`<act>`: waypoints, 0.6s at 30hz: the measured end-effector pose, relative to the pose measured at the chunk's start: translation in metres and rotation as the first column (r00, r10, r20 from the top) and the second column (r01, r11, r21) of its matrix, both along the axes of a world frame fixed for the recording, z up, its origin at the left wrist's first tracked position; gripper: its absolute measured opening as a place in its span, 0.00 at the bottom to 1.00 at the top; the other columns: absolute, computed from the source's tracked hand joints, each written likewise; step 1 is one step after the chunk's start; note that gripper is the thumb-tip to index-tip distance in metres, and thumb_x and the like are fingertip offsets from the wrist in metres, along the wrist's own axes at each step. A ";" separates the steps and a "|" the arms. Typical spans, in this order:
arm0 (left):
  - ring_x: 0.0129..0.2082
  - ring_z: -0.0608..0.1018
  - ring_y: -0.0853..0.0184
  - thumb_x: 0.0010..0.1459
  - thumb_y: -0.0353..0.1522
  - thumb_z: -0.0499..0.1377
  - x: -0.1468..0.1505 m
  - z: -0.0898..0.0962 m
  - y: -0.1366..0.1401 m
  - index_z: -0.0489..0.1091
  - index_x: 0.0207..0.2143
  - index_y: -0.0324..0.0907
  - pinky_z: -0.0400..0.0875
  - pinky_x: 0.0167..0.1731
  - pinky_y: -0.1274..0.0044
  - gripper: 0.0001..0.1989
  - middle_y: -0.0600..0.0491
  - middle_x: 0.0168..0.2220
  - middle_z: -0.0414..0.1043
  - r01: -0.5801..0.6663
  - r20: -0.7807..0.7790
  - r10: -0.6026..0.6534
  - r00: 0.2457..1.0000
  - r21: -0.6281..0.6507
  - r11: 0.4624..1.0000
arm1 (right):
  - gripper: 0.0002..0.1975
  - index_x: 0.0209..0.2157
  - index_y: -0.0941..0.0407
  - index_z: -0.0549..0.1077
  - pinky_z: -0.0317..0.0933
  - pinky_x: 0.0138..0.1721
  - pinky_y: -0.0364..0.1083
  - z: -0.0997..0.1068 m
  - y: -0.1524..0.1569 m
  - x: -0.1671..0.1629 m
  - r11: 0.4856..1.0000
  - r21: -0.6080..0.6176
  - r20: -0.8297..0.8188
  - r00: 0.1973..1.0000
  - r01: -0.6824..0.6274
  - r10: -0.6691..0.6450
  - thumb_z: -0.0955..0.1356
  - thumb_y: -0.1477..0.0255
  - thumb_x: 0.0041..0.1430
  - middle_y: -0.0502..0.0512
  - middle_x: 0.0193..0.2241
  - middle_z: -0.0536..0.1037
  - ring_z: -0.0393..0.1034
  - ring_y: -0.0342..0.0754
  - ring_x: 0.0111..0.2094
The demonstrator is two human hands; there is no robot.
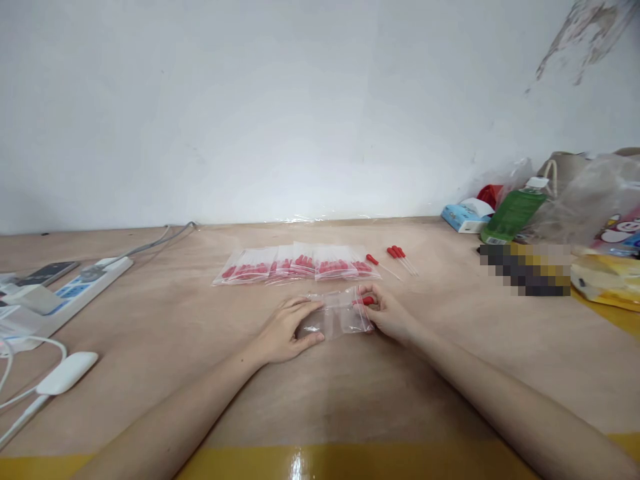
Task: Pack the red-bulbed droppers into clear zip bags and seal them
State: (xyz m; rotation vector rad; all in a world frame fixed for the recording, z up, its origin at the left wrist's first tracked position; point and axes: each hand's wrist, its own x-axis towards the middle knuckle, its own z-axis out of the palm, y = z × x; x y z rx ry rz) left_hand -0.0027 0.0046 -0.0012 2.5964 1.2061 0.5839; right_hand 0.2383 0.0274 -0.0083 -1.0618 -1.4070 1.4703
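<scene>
A small clear plastic bag (334, 319) lies crosswise between my hands, just above the table. My left hand (286, 331) grips its left end, thumb below and fingers along the top. At the right end, my right hand (389, 315) pinches a red-bulbed dropper (367, 301) by its bulb. The dropper's thin stem points left into the bag's mouth; how deep it reaches is hard to make out. Behind the hands lies a row of overlapping clear bags (295, 265) with red-bulbed droppers inside. To their right are one loose dropper (373, 259) and a small cluster of droppers (395, 253).
At left are a white power strip (90, 288), a phone (49, 273) and a white charger (67, 373) with cables. A tissue pack (463, 219), a green bottle (515, 212) and a yellow packet (607, 280) stand at right. A wall (300, 120) rises behind the table.
</scene>
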 end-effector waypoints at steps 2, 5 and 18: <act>0.55 0.62 0.58 0.58 0.41 0.53 0.000 0.000 0.000 0.57 0.56 0.45 0.60 0.52 0.64 0.24 0.49 0.53 0.64 -0.003 -0.008 0.003 1.000 -0.019 1.000 | 0.19 0.30 0.54 0.60 0.53 0.15 0.40 -0.003 0.000 -0.001 0.996 -0.002 -0.015 0.996 0.087 -0.087 0.71 0.62 0.41 0.42 0.19 0.68 0.58 0.37 0.13; 0.55 0.63 0.61 0.63 0.37 0.47 0.000 0.000 0.001 0.58 0.56 0.47 0.60 0.53 0.64 0.19 0.50 0.53 0.64 0.001 0.006 -0.001 1.000 -0.024 1.000 | 0.21 0.25 0.55 0.60 0.53 0.17 0.39 -0.008 0.004 0.001 0.991 -0.020 -0.038 0.990 0.136 -0.136 0.74 0.63 0.35 0.43 0.18 0.69 0.60 0.38 0.16; 0.54 0.65 0.61 0.61 0.36 0.50 0.003 -0.001 0.000 0.62 0.52 0.45 0.60 0.53 0.65 0.17 0.49 0.54 0.62 0.014 0.061 -0.016 0.998 0.028 1.000 | 0.16 0.34 0.54 0.74 0.61 0.34 0.44 0.007 0.005 0.013 0.955 0.138 0.175 0.955 -0.264 0.239 0.67 0.58 0.48 0.49 0.32 0.75 0.68 0.45 0.32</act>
